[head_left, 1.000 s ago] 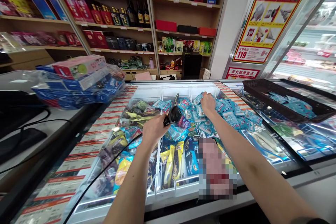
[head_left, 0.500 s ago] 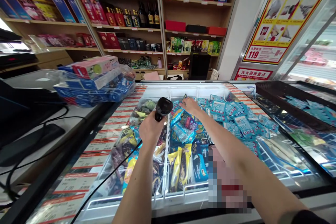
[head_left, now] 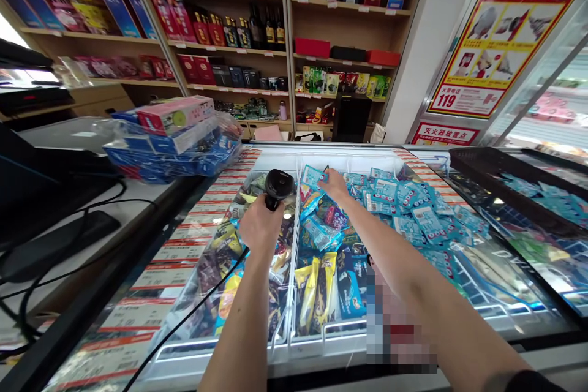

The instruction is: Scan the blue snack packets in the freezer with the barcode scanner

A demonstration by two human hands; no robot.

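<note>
My left hand [head_left: 261, 224] is wrapped round the handle of a black barcode scanner [head_left: 280, 184], its head pointing away from me. A black cable [head_left: 202, 305] runs from it toward the lower left. My right hand [head_left: 335, 184] pinches a light-blue packet [head_left: 313, 176] by its right end, label side up. A small dark tip shows above the fingers; I cannot make out what it is. Right of this hand spreads a pile of similar blue packets [head_left: 427, 220]. Below the hands, the chest freezer [head_left: 342, 329] holds wrapped ice creams [head_left: 316, 291] in white wire baskets.
Plastic-wrapped boxes [head_left: 172, 135] are stacked at the left, beside a counter with dark equipment [head_left: 55, 177] and cables. Price labels [head_left: 151, 282] line the freezer's left side. A partly blurred phone-like object [head_left: 402, 318] lies at the front. Shelves of boxes and bottles [head_left: 266, 27] stand behind.
The light-blue packet in my right hand has come into view, face up, left of the fingers. The scanner has shifted slightly left. The whole view has turned a little.
</note>
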